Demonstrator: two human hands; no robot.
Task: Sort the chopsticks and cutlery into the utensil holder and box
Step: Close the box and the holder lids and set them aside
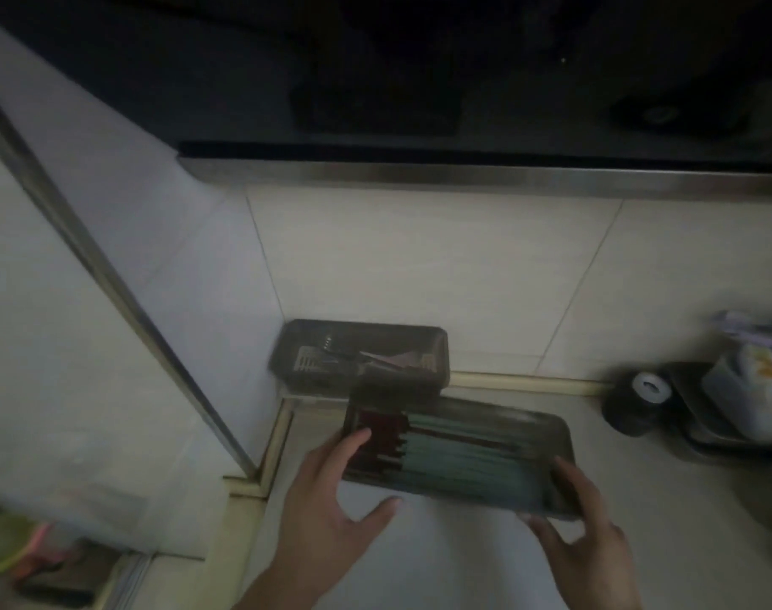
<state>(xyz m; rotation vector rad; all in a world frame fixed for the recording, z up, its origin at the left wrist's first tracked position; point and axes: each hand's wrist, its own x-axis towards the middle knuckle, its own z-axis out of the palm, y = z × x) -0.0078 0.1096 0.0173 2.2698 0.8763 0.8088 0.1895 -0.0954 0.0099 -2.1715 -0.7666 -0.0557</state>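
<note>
A dark oblong box (485, 409) lies on the pale counter, filled with several chopsticks (467, 460) that are teal along most of their length and dark red at the left end. My left hand (331, 495) grips the box's left end, fingers over the rim and thumb spread below the near edge. My right hand (582, 526) grips its right near corner. Behind it, in the wall corner, stands a dark utensil holder (313, 380) with slotted walls; some cutlery lies inside, too blurred to name.
A black round container with a white top (639, 402) and a bagged item on a dark tray (745, 389) stand at the right. A metal-edged panel (124, 301) rises on the left. Tiled wall runs behind; colourful items (19, 548) sit low at the left.
</note>
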